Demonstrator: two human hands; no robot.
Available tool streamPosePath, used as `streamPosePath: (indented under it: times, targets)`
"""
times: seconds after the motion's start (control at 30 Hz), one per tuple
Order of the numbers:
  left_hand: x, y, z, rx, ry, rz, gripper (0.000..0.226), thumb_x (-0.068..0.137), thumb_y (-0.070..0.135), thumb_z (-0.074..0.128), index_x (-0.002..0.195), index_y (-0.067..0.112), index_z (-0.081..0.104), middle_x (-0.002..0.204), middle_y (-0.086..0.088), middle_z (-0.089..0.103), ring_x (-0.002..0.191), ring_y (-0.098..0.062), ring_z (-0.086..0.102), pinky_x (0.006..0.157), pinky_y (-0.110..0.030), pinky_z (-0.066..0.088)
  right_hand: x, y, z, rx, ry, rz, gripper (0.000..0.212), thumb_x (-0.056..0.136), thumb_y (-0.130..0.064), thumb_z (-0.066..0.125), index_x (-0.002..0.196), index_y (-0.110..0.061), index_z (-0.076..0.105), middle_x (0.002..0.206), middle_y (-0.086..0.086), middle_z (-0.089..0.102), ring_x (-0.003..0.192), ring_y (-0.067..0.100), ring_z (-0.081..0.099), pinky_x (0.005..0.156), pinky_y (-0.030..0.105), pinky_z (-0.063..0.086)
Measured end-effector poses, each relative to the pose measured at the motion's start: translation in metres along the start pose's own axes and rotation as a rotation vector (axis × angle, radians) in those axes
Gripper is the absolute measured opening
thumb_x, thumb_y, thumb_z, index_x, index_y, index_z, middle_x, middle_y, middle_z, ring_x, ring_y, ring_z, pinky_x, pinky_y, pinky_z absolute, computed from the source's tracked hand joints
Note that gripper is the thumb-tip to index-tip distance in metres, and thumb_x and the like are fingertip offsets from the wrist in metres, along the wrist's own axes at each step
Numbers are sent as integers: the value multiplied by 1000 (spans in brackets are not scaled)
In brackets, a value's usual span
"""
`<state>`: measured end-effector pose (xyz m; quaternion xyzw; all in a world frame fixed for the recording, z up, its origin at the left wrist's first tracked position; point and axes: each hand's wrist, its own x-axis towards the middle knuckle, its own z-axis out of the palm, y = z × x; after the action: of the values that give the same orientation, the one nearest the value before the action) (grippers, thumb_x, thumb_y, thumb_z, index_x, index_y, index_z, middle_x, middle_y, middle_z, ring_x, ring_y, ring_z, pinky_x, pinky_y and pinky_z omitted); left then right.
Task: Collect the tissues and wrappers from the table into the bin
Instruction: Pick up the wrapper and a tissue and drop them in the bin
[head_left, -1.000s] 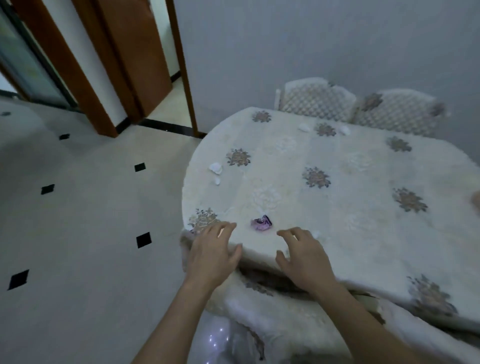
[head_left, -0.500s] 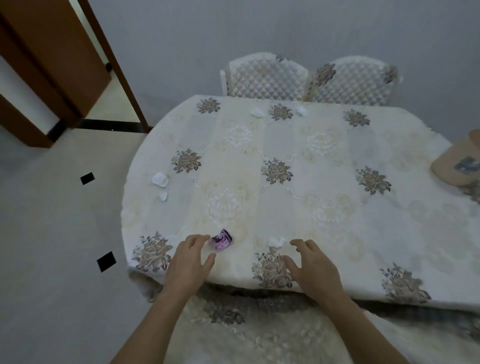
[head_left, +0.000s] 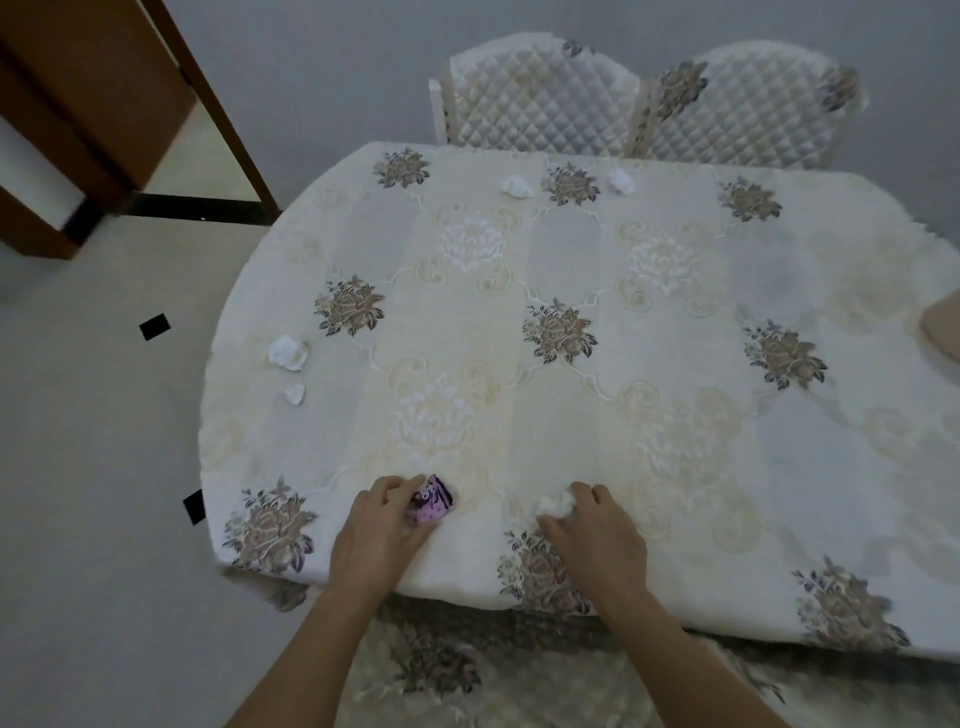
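Observation:
A crumpled purple wrapper (head_left: 432, 500) lies near the table's front edge, and my left hand (head_left: 376, 535) pinches it between thumb and fingers. Just to the right, my right hand (head_left: 597, 535) closes its fingertips on a small white tissue ball (head_left: 556, 503). More white tissues lie on the floral tablecloth (head_left: 545, 415): a larger wad (head_left: 287, 352) and a small scrap (head_left: 295, 393) at the left edge, and two (head_left: 517, 185) (head_left: 620, 181) at the far side. No bin is in view.
Two quilted chairs (head_left: 540, 96) (head_left: 737, 106) stand behind the table against the wall. A tan object (head_left: 943, 332) sits at the table's right edge. A padded seat (head_left: 441, 670) is tucked under the front edge. An open doorway with brown frame (head_left: 208, 104) is at left.
The view has swung right and closer over the table. Both hands moved forward from the table edge; the left now pinches the purple wrapper and the right closes on the white tissue.

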<state>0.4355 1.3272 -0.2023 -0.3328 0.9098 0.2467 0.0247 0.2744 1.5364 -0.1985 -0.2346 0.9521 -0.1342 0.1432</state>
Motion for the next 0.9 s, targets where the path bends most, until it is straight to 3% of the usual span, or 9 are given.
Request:
streamPosePath:
  times: [0.17,0.3,0.47,0.63,0.77,0.9]
  targets:
    - [8,2,6,74,81,79,41,85,40,70,122,24,65,109,1,62,92,-21,58,60,-34,53,4,3,12,-11,77,-94,25,80,-40,72,97,-21,68,86,-1,63,77,24,62,56,34,49]
    - [8,2,12,55,123,60,39,82,35,75,117,20,66,100,0,64,87,-23,58,58,-34,52,5,7,17,-23,114,-144,19,79,-31,76,88,-18,68,78,0,61,68,24,59,51,34,45]
    - [7,5,16,48,128,22,19,84,31,74,96,17,67,84,3,60,78,-19,55,55,-34,49,6,9,17,-57,97,-207,19,83,-29,73,85,-15,61,73,2,60,64,25,57,52,35,44]
    - [5,14,12,-151,88,-96,14,93,28,63,82,20,58,78,8,52,70,-10,52,58,-26,39,5,6,2,141,53,-143,18,95,-37,56,94,-20,55,72,-2,58,67,22,53,52,34,38]
    - [-2,33,-3,-375,114,-162,14,95,26,60,82,24,56,79,7,62,72,-7,61,60,-23,44,3,-4,-18,325,87,-105,14,93,-38,60,93,-24,63,72,-8,64,65,14,59,56,37,50]
    - [-11,60,-25,-554,144,-167,14,96,24,60,83,19,57,73,6,67,60,-7,62,54,-11,43,-1,-18,-44,442,142,-113,12,92,-37,60,91,-26,65,73,-10,64,65,8,60,59,37,52]
